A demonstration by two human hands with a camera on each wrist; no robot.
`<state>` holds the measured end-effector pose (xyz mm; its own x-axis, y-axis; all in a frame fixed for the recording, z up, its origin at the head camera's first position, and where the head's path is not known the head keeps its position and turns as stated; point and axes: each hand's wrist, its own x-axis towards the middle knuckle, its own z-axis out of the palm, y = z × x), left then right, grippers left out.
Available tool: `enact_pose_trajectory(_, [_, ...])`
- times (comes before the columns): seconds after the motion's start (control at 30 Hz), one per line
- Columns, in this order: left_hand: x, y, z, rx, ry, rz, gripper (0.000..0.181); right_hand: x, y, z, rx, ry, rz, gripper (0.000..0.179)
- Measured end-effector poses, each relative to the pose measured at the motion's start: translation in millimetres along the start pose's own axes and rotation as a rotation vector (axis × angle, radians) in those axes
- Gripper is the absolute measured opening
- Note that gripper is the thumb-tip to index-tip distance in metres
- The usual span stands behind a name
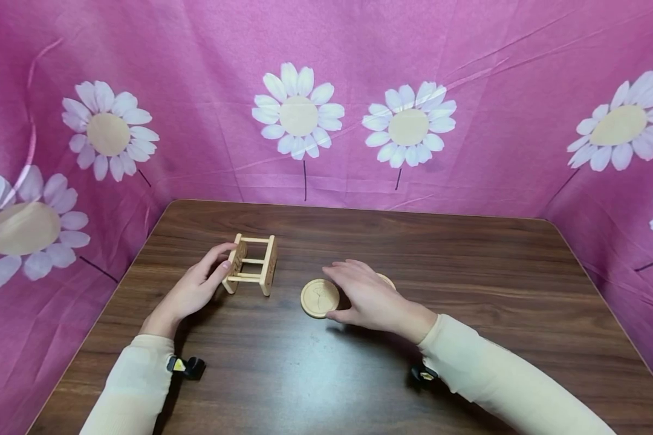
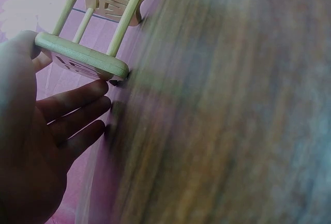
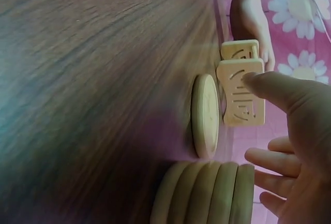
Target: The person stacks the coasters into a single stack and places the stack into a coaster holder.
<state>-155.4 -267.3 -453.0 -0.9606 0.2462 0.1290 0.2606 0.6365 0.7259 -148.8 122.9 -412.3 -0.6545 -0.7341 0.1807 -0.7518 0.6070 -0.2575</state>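
My left hand [image 1: 193, 291] holds the left side panel of a small wooden coaster holder [image 1: 268, 272] on the left of the table. The holder has two cut-out side panels joined by round rods, with no coasters in it. In the left wrist view, thumb and forefinger lie at the near panel [image 2: 77, 54] while the other fingers extend loosely. A round wooden coaster [image 1: 319, 298] with an engraved drawing lies flat by my right hand [image 1: 378, 300]. That hand hovers with spread, relaxed fingers beside a stack of several coasters [image 3: 207, 195], mostly hidden in the head view.
Beneath everything is a dark wood-grain table [image 1: 495, 284] with rounded far corners. A pink cloth [image 1: 354, 36] printed with white daisies hangs behind it and along both sides. Dark wrist-camera mounts [image 1: 187, 367] sit at the cuffs of the cream sleeves [image 1: 136, 377].
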Motion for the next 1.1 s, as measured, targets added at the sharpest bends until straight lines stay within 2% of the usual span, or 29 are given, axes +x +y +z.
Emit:
enact_pose_trajectory(0.2, [0.4,-0.1,-0.3,0.002,-0.006,-0.007,0.042,7.9,-4.1,3.7,-0.032,-0.014,-0.033,0.084])
enact_pose_trajectory(0.77, [-0.6,3.1,-1.2,-0.015,-0.012,-0.01,0.043,15.3,0.0,11.6,-0.1,-0.082,-0.024,0.088])
enact_pose_trajectory(1.1, [-0.7,2.4,-0.9,-0.015,-0.007,-0.006,0.042,16.6,-1.1,17.7,-0.085,-0.111,-0.015,0.088])
